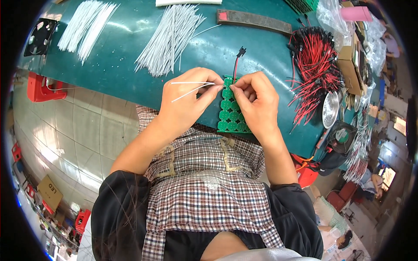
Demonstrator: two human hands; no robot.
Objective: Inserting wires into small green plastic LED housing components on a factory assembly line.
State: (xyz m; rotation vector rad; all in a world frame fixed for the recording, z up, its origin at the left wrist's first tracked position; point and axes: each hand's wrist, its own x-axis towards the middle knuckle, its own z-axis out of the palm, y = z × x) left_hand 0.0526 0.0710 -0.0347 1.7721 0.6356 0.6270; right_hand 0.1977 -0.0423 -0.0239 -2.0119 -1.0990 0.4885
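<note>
Thin white wires (179, 82) are pinched by left hand (183, 93). At flat green circuit-board panel (224, 115), fingertips of right hand (260, 99) are pressed together.

- pretty clearly an electronics workshop
- green circuit boards (225, 115), 1 o'clock near centre
- big pile of red-black leads (311, 65), 2 o'clock
- white wire bundle (167, 43), 11 o'clock
</note>
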